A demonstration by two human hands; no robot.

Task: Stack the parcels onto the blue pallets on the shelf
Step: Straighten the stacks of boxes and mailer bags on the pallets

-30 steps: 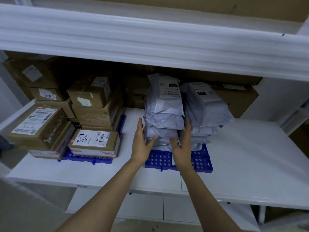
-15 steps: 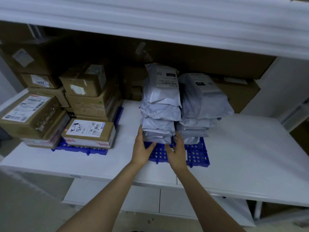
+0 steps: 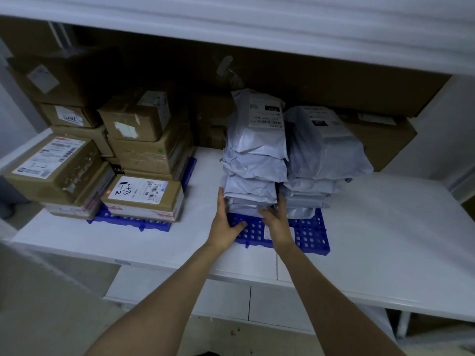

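Observation:
Two stacks of grey plastic mailer parcels stand side by side on a blue perforated pallet [image 3: 307,233] on the white shelf [image 3: 385,240]. The left stack [image 3: 255,160] is taller, the right stack [image 3: 321,155] sits against it. My left hand [image 3: 225,222] lies flat with straight fingers against the lower left side of the left stack, its thumb on the pallet. Over the pallet, my right hand [image 3: 276,218] touches the bottom front of that stack with its fingers extended. A second blue pallet [image 3: 133,222] to the left carries cardboard boxes [image 3: 144,195].
More brown boxes [image 3: 64,83] are piled at the back left, and a long carton [image 3: 380,140] lies behind the mailers. An upper shelf edge [image 3: 257,27] overhangs the space. Bare white shelf extends right of the mailers.
Both hands slid down from the middle of the left mailer stack to its base near the pallet. The view shifted, so the shelf contents sit slightly lower and closer.

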